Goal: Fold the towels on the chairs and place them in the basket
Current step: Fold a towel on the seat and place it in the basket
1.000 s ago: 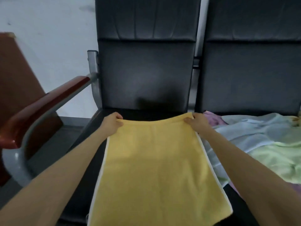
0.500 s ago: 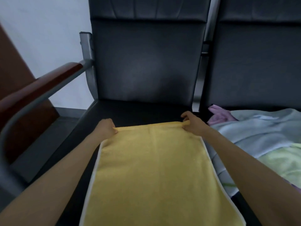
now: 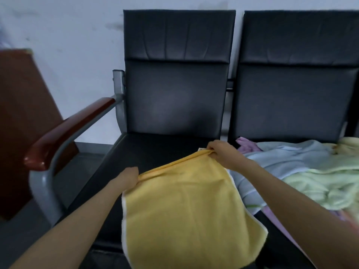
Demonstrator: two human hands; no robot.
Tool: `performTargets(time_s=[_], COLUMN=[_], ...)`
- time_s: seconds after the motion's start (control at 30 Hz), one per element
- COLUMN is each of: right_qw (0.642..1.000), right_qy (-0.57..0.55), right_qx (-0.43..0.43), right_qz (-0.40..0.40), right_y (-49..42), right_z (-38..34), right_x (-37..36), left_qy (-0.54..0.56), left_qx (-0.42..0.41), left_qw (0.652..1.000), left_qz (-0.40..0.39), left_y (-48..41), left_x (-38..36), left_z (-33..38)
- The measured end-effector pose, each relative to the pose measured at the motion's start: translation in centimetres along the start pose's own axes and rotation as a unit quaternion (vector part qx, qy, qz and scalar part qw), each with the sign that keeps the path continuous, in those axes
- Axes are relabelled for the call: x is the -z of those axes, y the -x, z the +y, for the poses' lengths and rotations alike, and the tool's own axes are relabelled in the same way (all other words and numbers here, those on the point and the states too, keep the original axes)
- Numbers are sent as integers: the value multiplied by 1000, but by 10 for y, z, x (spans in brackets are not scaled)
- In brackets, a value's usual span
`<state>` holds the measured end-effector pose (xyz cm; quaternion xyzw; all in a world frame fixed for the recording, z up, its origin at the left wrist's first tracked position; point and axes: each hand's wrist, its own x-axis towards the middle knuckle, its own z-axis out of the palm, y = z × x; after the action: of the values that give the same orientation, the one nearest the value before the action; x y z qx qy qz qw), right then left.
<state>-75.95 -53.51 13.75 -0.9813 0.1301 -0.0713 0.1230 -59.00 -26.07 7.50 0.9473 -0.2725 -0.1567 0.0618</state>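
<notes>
The yellow towel [image 3: 184, 210] is coming up off the left chair's seat [image 3: 139, 152]. Half a second ago it was lying flat there, and now its far edge is lifting and bunching between both hands. The left hand [image 3: 127, 178] is pinching the far left corner, fingers curled tight on the cloth, and drawing back toward the seat's front edge. The right hand [image 3: 223, 154] is gripping the far right corner and riding higher near the seat's right edge, so that edge is running on a slant. The rest of the towel is draping over the seat's front edge. That is looking like a fold getting under way, far edge travelling to near edge, though whether the cloth is already doubled is hard to tell in this dim view. On the right chair's seat the pale blue towel [image 3: 281, 158], light green towel [image 3: 320, 187] and purple towel [image 3: 245, 143] are lying heaped and unfolded. The basket is not showing, so plenty is remaining.
</notes>
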Motion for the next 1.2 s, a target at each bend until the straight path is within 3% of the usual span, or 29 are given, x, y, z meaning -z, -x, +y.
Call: performTargets(time_s=[0.1,0.27,0.43,0.63,0.77,1.03,1.13,1.2], right_qw=[1000,999,997,990,979,978,985,986], right_qy=[14,21,48,97,177,205,139,5], right_qx=[-12,-42,-31,-52,-51,-42,-85,-125], right_qz=[-2,2,44,93,89,17,49,112], right_y=[32,90,152,218,250,245,220,196], right_z=[-21,-51,-83,-103,-108,-91,-73,-64], right_x=[37,105,170,232,253,234,213,204], left_qy=[34,154,173,267,238,61,2,28], left_qx=[-13,-26,-67,-119,-148,-136,-109,-89], left_qw=[999,978,962,910,909,956,961,950], left_qz=[28,141,200,295,309,253,253,297], left_y=[40,112,181,251,283,263,238,220], left_x=[10,61,110,153,176,176,168,169], left_z=[-3,-5,4,33,49,51,53,58])
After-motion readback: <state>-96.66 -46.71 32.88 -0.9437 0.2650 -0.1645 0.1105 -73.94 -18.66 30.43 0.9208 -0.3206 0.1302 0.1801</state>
